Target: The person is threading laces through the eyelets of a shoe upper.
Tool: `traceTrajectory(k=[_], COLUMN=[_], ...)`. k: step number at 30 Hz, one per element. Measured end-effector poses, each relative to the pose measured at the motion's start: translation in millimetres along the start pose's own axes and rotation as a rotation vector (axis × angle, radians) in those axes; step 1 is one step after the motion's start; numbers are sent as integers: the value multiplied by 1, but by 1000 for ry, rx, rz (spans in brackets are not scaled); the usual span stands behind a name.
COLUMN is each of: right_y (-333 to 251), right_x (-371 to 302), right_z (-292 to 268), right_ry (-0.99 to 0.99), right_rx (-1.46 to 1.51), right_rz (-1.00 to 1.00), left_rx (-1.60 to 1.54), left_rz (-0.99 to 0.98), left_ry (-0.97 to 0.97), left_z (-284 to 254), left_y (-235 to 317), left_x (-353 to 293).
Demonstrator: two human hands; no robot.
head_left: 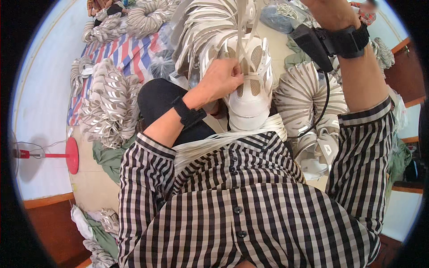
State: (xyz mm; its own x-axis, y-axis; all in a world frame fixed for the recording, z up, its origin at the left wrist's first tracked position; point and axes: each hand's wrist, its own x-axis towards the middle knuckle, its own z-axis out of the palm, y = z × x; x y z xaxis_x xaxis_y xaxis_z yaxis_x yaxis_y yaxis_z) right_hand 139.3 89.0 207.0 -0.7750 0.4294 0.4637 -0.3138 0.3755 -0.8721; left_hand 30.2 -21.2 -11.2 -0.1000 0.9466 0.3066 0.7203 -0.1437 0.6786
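A white shoe upper [251, 107] with tan mesh panels lies in front of me, its toe pointing toward my body. My left hand [220, 78] is closed in a pinch at its lacing area, on a pale flat shoelace [241, 40]. From there the lace runs up past the top edge, and a short stretch crosses the upper beside my fingertips. My right hand [331, 14] is raised at the upper right; its fingers are cut off by the picture edge. Across my lap lies a bundle of white laces [201, 151].
Stacked shoe uppers [190, 49] fan out beyond the one I hold. More coiled stacks stand at left [109, 102] and right [306, 89]. A striped sheet [129, 58] covers floor at the far left. A black cable [327, 96] hangs from my right wrist device. Another person [368, 15] is far right.
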Motion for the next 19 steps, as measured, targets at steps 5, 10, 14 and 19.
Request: traceTrajectory(k=[5,10,14,19], right_y=[0,-4,-15,-10], right_x=[-2,-9,-10,4], right_z=[-19,-18,-16,-49], right_ry=[35,114,150,-31], right_rx=[36,49,77,250], right_rz=[23,1,-11,33], left_rx=[-269,-402,-389,-282], left_rz=[-224,-297,-226,-259], left_ry=[-30,30,152,125], left_z=[0,8,19,14], left_y=[2,-10,-9,-5], left_x=[-11,-23,-22,-20])
